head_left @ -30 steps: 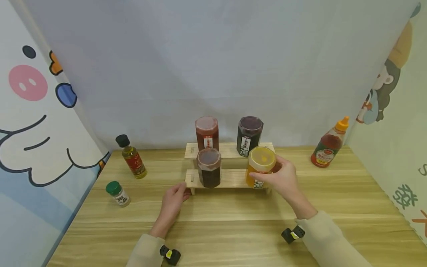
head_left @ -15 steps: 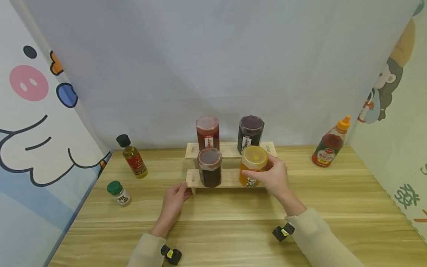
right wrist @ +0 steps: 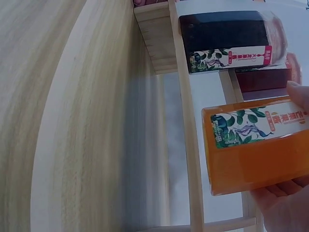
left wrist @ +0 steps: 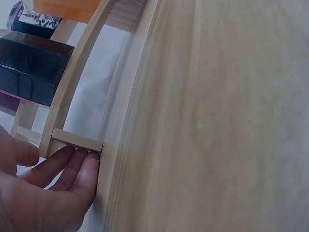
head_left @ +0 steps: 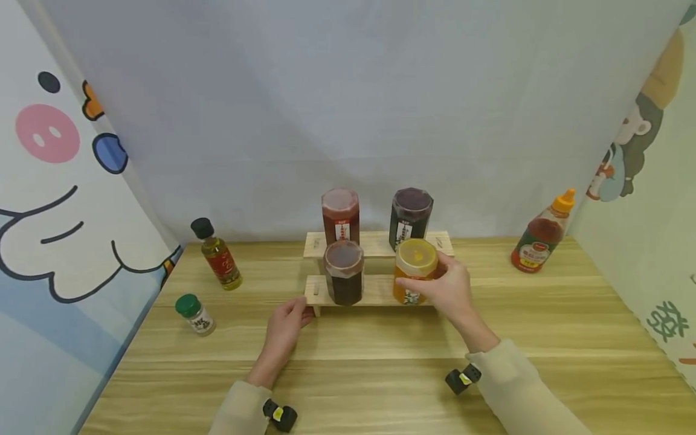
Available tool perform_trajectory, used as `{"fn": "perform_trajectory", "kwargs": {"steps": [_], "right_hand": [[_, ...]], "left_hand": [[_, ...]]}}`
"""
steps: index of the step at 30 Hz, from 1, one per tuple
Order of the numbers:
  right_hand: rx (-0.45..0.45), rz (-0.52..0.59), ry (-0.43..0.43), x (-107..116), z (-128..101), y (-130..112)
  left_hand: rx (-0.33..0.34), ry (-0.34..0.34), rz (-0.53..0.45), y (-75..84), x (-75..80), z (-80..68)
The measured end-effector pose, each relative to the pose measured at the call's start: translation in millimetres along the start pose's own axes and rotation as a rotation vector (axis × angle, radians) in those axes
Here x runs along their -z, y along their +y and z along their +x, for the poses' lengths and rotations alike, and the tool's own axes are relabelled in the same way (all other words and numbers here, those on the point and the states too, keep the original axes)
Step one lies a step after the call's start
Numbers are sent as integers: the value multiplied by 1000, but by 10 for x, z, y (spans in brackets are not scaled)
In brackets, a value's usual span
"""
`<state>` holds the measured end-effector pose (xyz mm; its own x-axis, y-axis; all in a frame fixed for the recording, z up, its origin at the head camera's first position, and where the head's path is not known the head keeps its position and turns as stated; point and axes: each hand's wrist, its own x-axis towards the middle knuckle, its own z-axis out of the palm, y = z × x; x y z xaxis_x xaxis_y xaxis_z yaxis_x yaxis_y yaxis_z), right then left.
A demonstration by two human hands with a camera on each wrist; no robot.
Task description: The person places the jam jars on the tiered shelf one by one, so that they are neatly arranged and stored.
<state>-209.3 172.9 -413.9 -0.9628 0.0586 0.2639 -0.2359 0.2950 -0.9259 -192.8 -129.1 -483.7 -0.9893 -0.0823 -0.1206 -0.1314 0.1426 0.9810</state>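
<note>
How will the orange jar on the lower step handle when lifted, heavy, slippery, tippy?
The orange jar looks full to the lid, so probably heavy for its size. Its smooth, glossy sides may be slippery. The right hand grips it near the top; upright on the narrow wooden rack, it could tip if nudged.

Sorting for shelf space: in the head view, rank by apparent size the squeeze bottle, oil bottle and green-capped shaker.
1. Squeeze bottle, largest.
2. Oil bottle, slimmer and a little shorter.
3. Green-capped shaker, clearly smallest, though nearest the camera.

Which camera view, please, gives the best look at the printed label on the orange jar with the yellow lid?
The right wrist view: the orange jar with the yellow lid fills the frame, label facing the lens. The head view shows mostly its lid, with the right hand gripping it. The left wrist view catches only an orange sliver.
</note>
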Motion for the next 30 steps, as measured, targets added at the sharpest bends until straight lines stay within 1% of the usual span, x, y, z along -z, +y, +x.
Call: {"fn": "perform_trajectory", "kwargs": {"steps": [6,8,12,13,15,19,22,28,30], "right_hand": [[-7,14,-10,-15,-9,27],[5,9,-8,-25,-45,-55],[23,14,-4,-34,-59,-37],[28,9,-9,-29,-58,-32],[29,7,-27,-13,-32,60],[13,-33,-72,28,-23,38],[-9,-49,-97,47,-21,-8],[3,-50,-137,61,-88,-285],[-9,-46,-139,64,-105,-326]], "left_hand": [[3,-3,-3,13,-1,-7],[3,-4,-2,12,-5,-8],[-7,-3,-8,2,-15,-12],[-10,-4,-6,-1,-17,-13],[-12,-5,-7,-3,-18,-15],[-5,-8,-13,1,-17,-6],[-1,-2,-17,5,-16,10],[-1,9,-22,10,-17,17],[0,7,-21,10,-20,8]]}}
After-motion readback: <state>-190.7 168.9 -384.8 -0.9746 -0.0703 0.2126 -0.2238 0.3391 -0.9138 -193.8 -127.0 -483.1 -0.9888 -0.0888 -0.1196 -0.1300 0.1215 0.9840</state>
